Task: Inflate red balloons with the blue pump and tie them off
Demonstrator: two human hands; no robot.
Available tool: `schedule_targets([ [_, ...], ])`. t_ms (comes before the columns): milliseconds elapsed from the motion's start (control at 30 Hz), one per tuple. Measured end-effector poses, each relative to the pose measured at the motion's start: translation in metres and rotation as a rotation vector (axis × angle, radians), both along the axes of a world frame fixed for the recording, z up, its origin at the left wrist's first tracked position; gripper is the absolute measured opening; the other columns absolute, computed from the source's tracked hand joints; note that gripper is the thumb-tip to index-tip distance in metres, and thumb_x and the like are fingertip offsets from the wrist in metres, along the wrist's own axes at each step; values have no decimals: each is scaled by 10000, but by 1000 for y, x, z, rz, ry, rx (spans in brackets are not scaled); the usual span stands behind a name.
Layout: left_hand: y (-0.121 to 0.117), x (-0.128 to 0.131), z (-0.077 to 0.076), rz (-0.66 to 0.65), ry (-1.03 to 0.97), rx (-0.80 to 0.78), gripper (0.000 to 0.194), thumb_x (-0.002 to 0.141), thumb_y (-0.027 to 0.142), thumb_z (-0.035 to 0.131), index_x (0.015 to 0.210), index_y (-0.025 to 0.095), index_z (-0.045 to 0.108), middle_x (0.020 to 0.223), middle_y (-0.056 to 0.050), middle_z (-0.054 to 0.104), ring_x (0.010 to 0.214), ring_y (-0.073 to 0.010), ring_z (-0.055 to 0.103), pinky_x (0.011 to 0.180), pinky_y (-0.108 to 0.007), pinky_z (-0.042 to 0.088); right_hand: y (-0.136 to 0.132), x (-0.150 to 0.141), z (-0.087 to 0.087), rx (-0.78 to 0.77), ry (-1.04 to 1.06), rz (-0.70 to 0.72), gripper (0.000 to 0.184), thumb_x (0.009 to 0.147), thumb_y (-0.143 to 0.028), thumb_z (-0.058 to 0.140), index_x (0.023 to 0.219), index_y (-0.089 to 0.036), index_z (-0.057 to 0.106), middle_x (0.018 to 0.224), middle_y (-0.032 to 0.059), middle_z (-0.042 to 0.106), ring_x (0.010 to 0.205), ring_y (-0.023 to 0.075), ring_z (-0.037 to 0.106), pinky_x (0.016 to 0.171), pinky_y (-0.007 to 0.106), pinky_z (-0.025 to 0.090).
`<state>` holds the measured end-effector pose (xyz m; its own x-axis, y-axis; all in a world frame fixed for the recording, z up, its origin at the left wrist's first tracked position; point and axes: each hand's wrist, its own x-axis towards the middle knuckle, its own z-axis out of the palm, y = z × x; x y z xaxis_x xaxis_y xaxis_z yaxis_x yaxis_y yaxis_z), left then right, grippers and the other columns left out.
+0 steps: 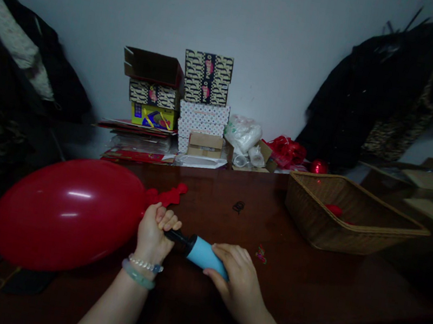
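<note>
A large inflated red balloon lies over the left part of the dark wooden table. My left hand grips the balloon's neck around the black nozzle of a light-blue hand pump. My right hand wraps the pump's blue barrel. A crinkled red latex piece sticks out past my left hand, and it seems joined to the balloon. Two bracelets circle my left wrist. The nozzle tip is hidden inside my left fist.
A wicker basket with something red inside stands at the right. Stacked patterned cardboard boxes, plastic bags and red wrapping line the wall behind the table. Dark coats hang at both sides. Small scraps lie on the tabletop.
</note>
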<state>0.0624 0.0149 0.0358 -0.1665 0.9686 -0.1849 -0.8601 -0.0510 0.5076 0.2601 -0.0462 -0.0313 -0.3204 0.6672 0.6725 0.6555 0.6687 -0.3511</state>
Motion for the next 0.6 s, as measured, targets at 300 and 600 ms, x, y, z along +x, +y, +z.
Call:
schedule_targets([
  [300, 2, 0, -6, -4, 13, -3, 406, 799, 177, 506, 494, 197, 237, 381, 79, 215, 315, -54, 239, 388, -208, 256, -2, -2, 4, -73, -9, -17, 366, 834, -295, 700, 1162, -198, 569, 1075, 101, 671, 951, 262, 611, 826, 428, 488],
  [600, 2, -15, 5, 32, 55, 44, 413, 799, 177, 491, 491, 198, 217, 373, 77, 209, 306, -56, 244, 387, -209, 269, -1, 1, 8, -125, -36, -26, 376, 856, -332, 675, 1196, -216, 565, 1124, 97, 662, 995, 265, 601, 842, 425, 460],
])
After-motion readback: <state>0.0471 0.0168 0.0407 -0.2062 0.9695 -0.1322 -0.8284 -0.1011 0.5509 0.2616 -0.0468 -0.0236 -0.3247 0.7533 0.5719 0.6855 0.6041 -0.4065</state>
